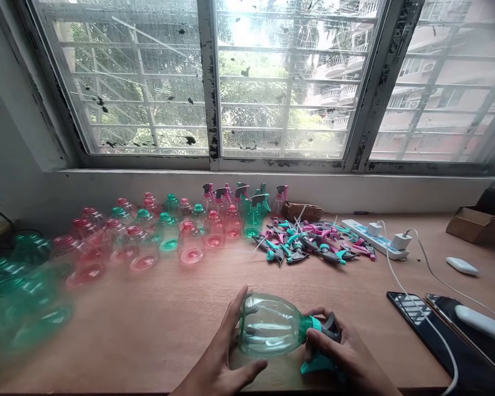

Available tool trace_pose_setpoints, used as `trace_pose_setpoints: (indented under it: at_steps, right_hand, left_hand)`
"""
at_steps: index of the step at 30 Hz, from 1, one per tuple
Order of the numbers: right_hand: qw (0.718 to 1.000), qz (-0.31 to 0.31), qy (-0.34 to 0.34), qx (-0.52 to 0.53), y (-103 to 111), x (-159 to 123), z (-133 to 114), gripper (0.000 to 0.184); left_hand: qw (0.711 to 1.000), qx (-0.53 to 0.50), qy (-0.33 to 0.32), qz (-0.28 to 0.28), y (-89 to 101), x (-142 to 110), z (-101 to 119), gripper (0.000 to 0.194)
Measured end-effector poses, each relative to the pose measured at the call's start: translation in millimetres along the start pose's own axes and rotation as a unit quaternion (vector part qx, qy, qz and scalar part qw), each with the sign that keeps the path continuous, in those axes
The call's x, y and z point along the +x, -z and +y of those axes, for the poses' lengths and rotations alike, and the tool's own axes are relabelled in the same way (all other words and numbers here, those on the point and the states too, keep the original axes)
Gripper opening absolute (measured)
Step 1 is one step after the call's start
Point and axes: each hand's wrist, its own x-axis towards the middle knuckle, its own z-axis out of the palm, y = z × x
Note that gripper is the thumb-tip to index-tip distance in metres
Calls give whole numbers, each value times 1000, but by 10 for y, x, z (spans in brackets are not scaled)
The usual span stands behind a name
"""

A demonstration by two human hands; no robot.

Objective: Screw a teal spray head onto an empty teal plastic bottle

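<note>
A clear green spray bottle (270,324) lies on its side near the table's front edge. My left hand (220,357) cups its base, thumb and fingers wrapped round it. My right hand (348,352) is closed on the teal and grey trigger sprayer head (328,344) at the bottle's neck. Behind, a pile of loose pink and teal sprayer heads (313,242) lies at the middle right.
Several empty pink and green bottles (148,231) stand at the left and back, some with sprayers fitted (239,206). A white power strip (373,236) with charger and cable, two phones (437,330), white small devices (462,265) and a cardboard box (476,225) occupy the right. A window runs behind.
</note>
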Motion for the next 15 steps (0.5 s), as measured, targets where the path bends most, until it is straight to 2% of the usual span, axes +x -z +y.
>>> trace_pose_setpoints:
  at_steps: [3, 6, 8, 11, 15]
  right_hand:
    - [1000, -4, -3, 4, 0, 1, 2, 46]
    - [1000, -13, -17, 9, -9, -7, 1, 48]
    - [1000, -17, -23, 7, -14, -11, -1, 48]
    - [1000, -17, -18, 2, -10, -9, 0, 46]
    - [1000, -7, -4, 7, -2, 7, 9, 45]
  left_hand:
    - [1000, 21, -10, -4, 14, 3, -112, 103]
    - [999, -20, 23, 14, 13, 12, -72, 115]
    - [998, -36, 51, 23, 2, 21, 23, 107]
    - [997, -41, 59, 11, -23, 34, 155, 92]
    - [994, -91, 62, -2, -47, 43, 188, 100]
